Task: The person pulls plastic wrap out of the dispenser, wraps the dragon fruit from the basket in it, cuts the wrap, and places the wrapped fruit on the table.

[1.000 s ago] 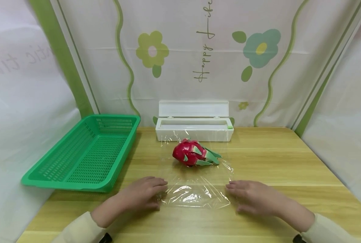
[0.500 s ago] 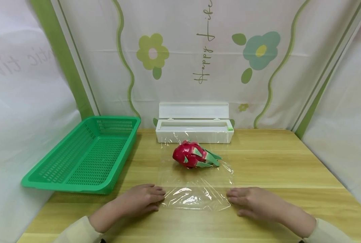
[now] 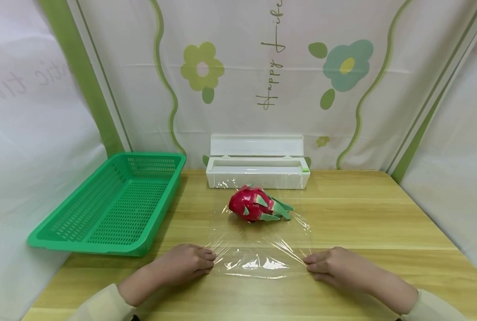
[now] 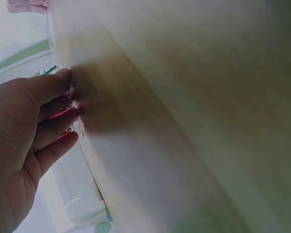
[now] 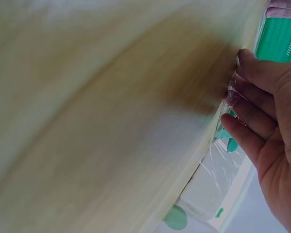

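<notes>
At the left of the wooden table [image 3: 374,218], we see a green basket [image 3: 82,245] with slotted sides and base. Just to its right, in front, the left hand [image 3: 184,264] pinches the near left part of a clear film [image 3: 254,254] between thumb and fingertips; we note creases running in toward the grip. In the middle, the film extends from the hands back to an open white box [image 3: 258,162], whose lid [image 3: 257,146] stands raised behind it. We find the red dragon fruit [image 3: 251,203] within the film's outline, near the box front and well apart from both hands, lying on its side with its green-tipped scales toward the right. Farther right, we see the right hand [image 3: 336,267] with thumb and fingertips clamped on the film's near right part, where similar creases converge.
</notes>
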Action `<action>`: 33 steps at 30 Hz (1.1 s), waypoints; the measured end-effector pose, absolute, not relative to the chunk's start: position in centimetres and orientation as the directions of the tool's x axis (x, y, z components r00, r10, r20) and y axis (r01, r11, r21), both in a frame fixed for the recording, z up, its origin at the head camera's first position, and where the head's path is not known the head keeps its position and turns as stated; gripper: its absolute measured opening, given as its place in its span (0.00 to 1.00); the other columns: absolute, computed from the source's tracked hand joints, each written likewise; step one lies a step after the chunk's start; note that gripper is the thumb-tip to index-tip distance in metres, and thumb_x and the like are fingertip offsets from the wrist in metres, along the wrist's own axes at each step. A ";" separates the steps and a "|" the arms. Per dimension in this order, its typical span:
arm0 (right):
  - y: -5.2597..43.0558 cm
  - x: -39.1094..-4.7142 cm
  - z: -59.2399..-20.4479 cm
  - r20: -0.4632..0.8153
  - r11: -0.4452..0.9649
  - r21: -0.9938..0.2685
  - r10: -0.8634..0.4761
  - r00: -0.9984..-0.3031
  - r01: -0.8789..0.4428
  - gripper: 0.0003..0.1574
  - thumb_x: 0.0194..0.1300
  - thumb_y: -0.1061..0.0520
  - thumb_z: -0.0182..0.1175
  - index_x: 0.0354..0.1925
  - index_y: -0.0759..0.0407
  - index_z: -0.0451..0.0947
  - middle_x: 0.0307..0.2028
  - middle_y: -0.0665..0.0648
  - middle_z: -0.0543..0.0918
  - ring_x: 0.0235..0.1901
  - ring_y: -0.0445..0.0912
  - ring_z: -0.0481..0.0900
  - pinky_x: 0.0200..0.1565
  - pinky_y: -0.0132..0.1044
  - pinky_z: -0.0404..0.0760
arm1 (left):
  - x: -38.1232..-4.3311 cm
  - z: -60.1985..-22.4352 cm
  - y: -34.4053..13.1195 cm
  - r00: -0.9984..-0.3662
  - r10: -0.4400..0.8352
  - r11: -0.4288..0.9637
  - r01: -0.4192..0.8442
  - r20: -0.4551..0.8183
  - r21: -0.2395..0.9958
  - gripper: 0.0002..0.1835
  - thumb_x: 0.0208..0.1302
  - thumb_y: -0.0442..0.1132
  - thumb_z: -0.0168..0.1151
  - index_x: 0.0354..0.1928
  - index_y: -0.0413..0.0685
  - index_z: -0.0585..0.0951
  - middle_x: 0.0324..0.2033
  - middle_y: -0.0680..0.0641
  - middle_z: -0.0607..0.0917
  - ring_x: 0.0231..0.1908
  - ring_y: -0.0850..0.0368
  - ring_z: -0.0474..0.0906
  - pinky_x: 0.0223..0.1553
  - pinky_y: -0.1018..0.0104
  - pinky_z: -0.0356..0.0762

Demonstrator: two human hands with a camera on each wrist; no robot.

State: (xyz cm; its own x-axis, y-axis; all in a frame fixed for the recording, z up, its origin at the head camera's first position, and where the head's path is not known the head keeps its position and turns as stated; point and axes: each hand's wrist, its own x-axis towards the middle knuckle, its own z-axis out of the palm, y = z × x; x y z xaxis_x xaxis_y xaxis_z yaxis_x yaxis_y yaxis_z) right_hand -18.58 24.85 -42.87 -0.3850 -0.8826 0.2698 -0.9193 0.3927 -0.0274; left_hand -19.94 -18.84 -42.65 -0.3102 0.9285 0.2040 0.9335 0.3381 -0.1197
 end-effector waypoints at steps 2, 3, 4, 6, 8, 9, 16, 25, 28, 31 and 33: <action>24.9 -18.6 -42.9 0.276 0.394 -0.040 -0.879 -0.389 -0.918 0.15 0.60 0.57 0.68 0.46 0.57 0.86 0.48 0.53 0.85 0.46 0.43 0.83 0.41 0.36 0.83 | -20.0 -42.6 -18.8 -0.293 0.932 0.325 0.936 0.215 -0.134 0.08 0.60 0.37 0.68 0.42 0.48 0.87 0.46 0.49 0.86 0.48 0.56 0.82 0.46 0.61 0.80; 24.9 -18.6 -43.0 0.277 0.397 -0.046 -0.877 -0.394 -0.917 0.14 0.60 0.57 0.68 0.46 0.57 0.86 0.48 0.53 0.85 0.46 0.43 0.83 0.41 0.36 0.83 | -20.0 -42.6 -18.7 -0.285 0.932 0.320 0.937 0.222 -0.139 0.07 0.60 0.37 0.68 0.40 0.48 0.87 0.46 0.49 0.86 0.47 0.56 0.83 0.46 0.61 0.81; 24.8 -18.6 -42.9 0.276 0.401 -0.055 -0.874 -0.400 -0.914 0.14 0.60 0.57 0.68 0.46 0.57 0.86 0.48 0.53 0.85 0.46 0.43 0.83 0.41 0.36 0.83 | -20.0 -42.6 -18.7 -0.280 0.932 0.317 0.937 0.229 -0.144 0.06 0.60 0.36 0.68 0.39 0.49 0.87 0.45 0.49 0.86 0.47 0.56 0.83 0.45 0.61 0.81; 24.8 -18.6 -42.9 0.272 0.408 -0.071 -0.870 -0.412 -0.910 0.13 0.60 0.58 0.68 0.45 0.57 0.86 0.47 0.53 0.85 0.46 0.43 0.83 0.41 0.35 0.83 | -20.0 -42.7 -18.6 -0.273 0.931 0.315 0.936 0.243 -0.157 0.03 0.60 0.36 0.67 0.36 0.49 0.86 0.45 0.49 0.87 0.46 0.56 0.83 0.44 0.62 0.81; 24.7 -18.6 -42.8 0.268 0.410 -0.072 -0.870 -0.413 -0.909 0.13 0.60 0.59 0.68 0.45 0.57 0.87 0.47 0.53 0.85 0.45 0.44 0.84 0.41 0.36 0.83 | -20.0 -42.8 -18.5 -0.267 0.929 0.315 0.933 0.255 -0.173 0.02 0.61 0.36 0.66 0.34 0.49 0.86 0.44 0.50 0.87 0.45 0.56 0.84 0.43 0.62 0.82; 24.7 -18.6 -42.7 0.265 0.410 -0.073 -0.871 -0.414 -0.909 0.13 0.59 0.60 0.68 0.44 0.57 0.87 0.47 0.53 0.85 0.45 0.44 0.84 0.41 0.36 0.83 | -20.0 -42.9 -18.5 -0.263 0.929 0.315 0.932 0.262 -0.181 0.02 0.62 0.36 0.66 0.33 0.49 0.85 0.43 0.50 0.87 0.44 0.57 0.84 0.43 0.62 0.82; 24.3 -18.6 -42.5 0.270 0.429 -0.095 -0.857 -0.438 -0.898 0.10 0.57 0.63 0.69 0.39 0.56 0.87 0.45 0.55 0.86 0.43 0.45 0.85 0.39 0.36 0.83 | -20.1 -43.0 -18.3 -0.225 0.924 0.298 0.930 0.309 -0.216 0.04 0.55 0.34 0.70 0.28 0.49 0.83 0.39 0.50 0.88 0.39 0.59 0.85 0.40 0.67 0.82; 24.3 -18.5 -42.7 0.331 0.438 -0.079 -0.836 -0.438 -0.896 0.11 0.53 0.64 0.70 0.37 0.55 0.85 0.43 0.53 0.86 0.41 0.43 0.85 0.39 0.36 0.84 | -20.2 -42.6 -18.2 -0.180 0.879 0.311 0.919 0.441 -0.244 0.07 0.47 0.33 0.72 0.31 0.44 0.85 0.31 0.53 0.85 0.31 0.62 0.82 0.38 0.69 0.81; 24.4 -18.7 -42.7 0.392 0.412 -0.057 -0.828 -0.400 -0.909 0.12 0.51 0.65 0.71 0.36 0.53 0.83 0.42 0.52 0.86 0.40 0.43 0.85 0.39 0.36 0.83 | -20.3 -42.5 -18.2 -0.162 0.863 0.318 0.910 0.478 -0.266 0.09 0.45 0.33 0.73 0.31 0.44 0.84 0.31 0.51 0.86 0.31 0.60 0.83 0.38 0.66 0.82; 24.6 -18.9 -42.7 0.446 0.397 -0.022 -0.817 -0.365 -0.918 0.12 0.50 0.64 0.72 0.35 0.53 0.83 0.40 0.52 0.86 0.38 0.43 0.85 0.38 0.36 0.83 | -20.4 -42.3 -18.2 -0.144 0.849 0.320 0.906 0.508 -0.277 0.05 0.51 0.33 0.69 0.31 0.43 0.84 0.32 0.49 0.86 0.32 0.58 0.84 0.38 0.63 0.82; 24.7 -19.1 -42.6 0.478 0.388 -0.002 -0.809 -0.342 -0.922 0.08 0.55 0.61 0.70 0.35 0.54 0.83 0.39 0.52 0.86 0.37 0.43 0.85 0.37 0.36 0.83 | -20.6 -42.1 -18.2 -0.132 0.838 0.322 0.903 0.530 -0.285 0.04 0.60 0.33 0.62 0.30 0.43 0.84 0.32 0.49 0.86 0.32 0.58 0.84 0.38 0.62 0.83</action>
State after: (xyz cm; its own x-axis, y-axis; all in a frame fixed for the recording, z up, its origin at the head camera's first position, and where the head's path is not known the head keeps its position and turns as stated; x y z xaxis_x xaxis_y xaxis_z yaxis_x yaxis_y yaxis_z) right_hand -19.12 24.67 -42.62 -0.3416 -0.8094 0.4777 -0.9218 0.3877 -0.0023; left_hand -20.58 -18.18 -42.10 -0.1317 0.8378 0.5299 0.9026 0.3223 -0.2852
